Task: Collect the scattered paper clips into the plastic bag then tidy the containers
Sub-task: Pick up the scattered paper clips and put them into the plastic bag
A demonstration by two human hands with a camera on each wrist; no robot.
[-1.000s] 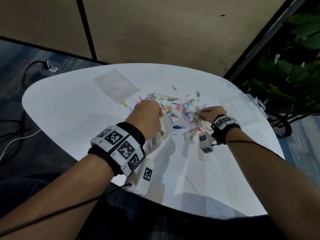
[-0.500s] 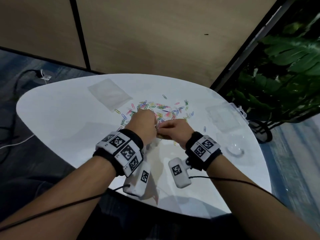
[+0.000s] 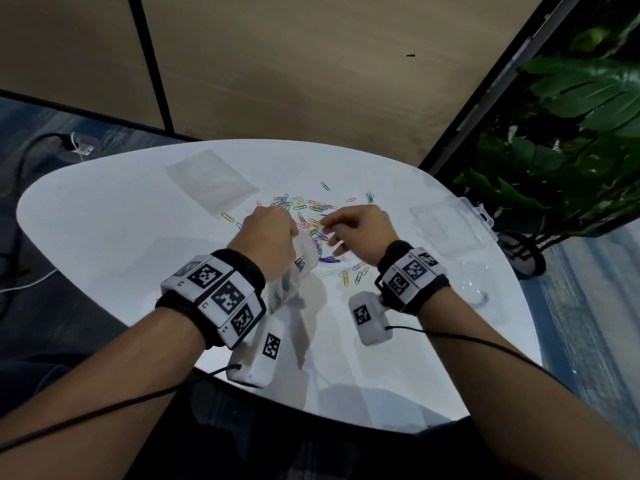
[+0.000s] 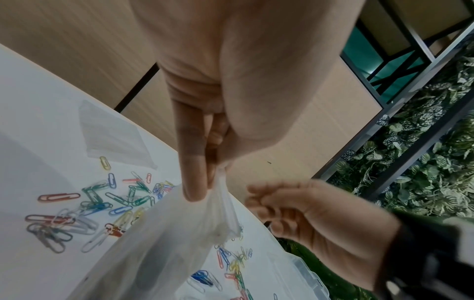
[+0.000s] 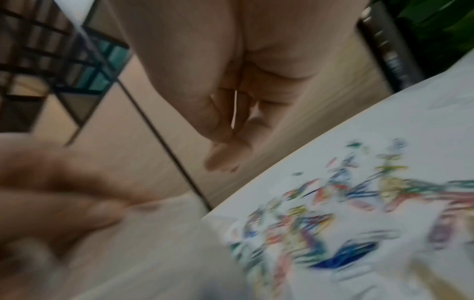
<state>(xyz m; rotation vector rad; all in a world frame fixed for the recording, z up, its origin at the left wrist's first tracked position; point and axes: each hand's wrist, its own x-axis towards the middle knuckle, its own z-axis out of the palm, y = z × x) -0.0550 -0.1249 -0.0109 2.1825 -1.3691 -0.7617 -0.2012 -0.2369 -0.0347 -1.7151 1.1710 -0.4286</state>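
Note:
Several coloured paper clips (image 3: pixel 313 211) lie scattered mid-table, also seen in the left wrist view as paper clips (image 4: pixel 89 205) and blurred as paper clips (image 5: pixel 333 205). My left hand (image 3: pixel 273 233) pinches the rim of a clear plastic bag (image 3: pixel 306 259) and holds it up over the table; the pinch shows at the bag (image 4: pixel 220 203) below the left hand (image 4: pixel 200 162). My right hand (image 3: pixel 349 232) hovers just right of the bag's mouth over the clips, fingers loosely curled, nothing visible in them. In the left wrist view the right hand (image 4: pixel 302 205) looks the same.
A second flat clear bag (image 3: pixel 211 183) lies at the table's back left. A clear plastic box (image 3: pixel 446 226) sits near the right edge, with a small clear round piece (image 3: pixel 476 289) in front of it. Plants stand beyond the right edge, a wall behind.
Half a second ago my right hand was against the bag's mouth beside the left hand; it has drawn away to the right, over the clips. The left hand still holds the bag.

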